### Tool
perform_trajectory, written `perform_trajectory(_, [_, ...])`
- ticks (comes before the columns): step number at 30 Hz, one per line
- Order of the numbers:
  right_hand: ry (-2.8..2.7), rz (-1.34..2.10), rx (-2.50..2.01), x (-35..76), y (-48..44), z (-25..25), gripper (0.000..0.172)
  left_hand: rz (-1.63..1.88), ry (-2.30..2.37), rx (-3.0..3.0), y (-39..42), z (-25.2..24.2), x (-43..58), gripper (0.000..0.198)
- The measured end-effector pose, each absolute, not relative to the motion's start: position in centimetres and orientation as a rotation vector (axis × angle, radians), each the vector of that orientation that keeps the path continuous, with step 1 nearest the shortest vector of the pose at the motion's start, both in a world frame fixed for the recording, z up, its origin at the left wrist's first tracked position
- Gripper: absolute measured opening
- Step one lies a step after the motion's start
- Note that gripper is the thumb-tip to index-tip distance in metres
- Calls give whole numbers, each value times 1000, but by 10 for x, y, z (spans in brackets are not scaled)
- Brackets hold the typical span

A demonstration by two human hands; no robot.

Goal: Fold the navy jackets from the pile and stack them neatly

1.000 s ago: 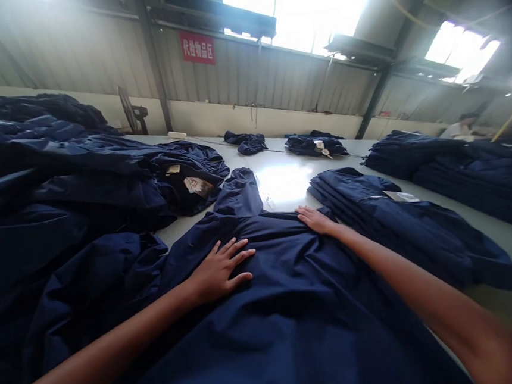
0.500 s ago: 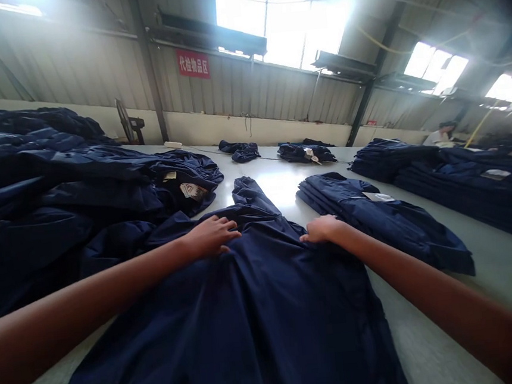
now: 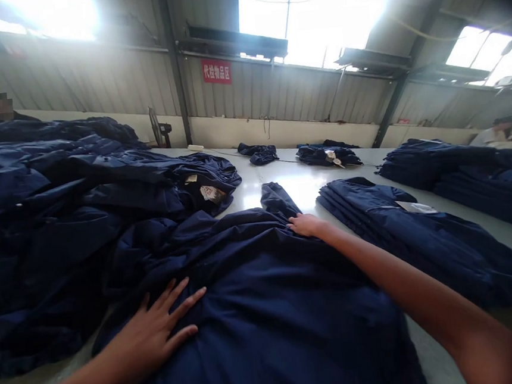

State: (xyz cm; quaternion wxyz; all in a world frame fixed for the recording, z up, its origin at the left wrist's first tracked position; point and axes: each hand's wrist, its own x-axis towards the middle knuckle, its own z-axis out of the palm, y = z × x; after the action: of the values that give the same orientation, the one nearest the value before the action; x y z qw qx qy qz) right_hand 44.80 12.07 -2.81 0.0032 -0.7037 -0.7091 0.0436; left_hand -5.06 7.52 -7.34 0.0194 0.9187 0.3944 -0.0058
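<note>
The left hand [image 3: 154, 332] lies open, fingers spread, on a navy work garment [image 3: 269, 340] spread over a pale table [image 3: 301, 194], its lower end cut off from view. The right hand [image 3: 306, 225] sits at an upper fold, its fingers half-hidden, so whether it grips is unclear.

Corrugated metal walls [image 3: 111, 79] hold a red sign [image 3: 216, 72] and glaring high windows [image 3: 312, 19].

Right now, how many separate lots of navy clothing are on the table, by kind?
Spread garment under left hand and right hand: 1
Folded stacks: 2 (far-right one may be two)
Small bundles: 2
Large heap: 1
Total: 6
</note>
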Motion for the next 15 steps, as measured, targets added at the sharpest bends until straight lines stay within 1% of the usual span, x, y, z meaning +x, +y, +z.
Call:
perform_trajectory(4, [-2145, 254, -2405, 469, 66, -18, 62, -107, 993, 2732, 136, -37, -53, 64])
perform_trajectory(6, [-2122, 395, -2418, 476, 41, -8, 69, -103, 884, 2671, 161, -19, -50, 66])
perform_trajectory(8, [-2129, 452, -2359, 479, 24, 0, 67, -104, 792, 2643, 179, -5, -42, 71])
perform_trajectory(9, [-2136, 410, -2316, 480, 20, 2, 62, -106, 756, 2642, 185, 0, -37, 73])
perform_trajectory(11, [-2145, 190, -2205, 479, 19, 0, 48, -141, 729, 2663, 191, 6, -26, 72])
perform_trajectory(12, [-2139, 63, -2146, 478, 21, -4, 47, -172, 750, 2685, 189, 7, -22, 70])
perform_trajectory(13, [-2134, -14, -2090, 477, 24, -10, 50, -211, 798, 2709, 185, 5, -18, 68])
perform_trajectory(15, [-2164, -29, -2005, 476, 31, -26, 54, -260, 994, 2742, 170, -4, -15, 68])
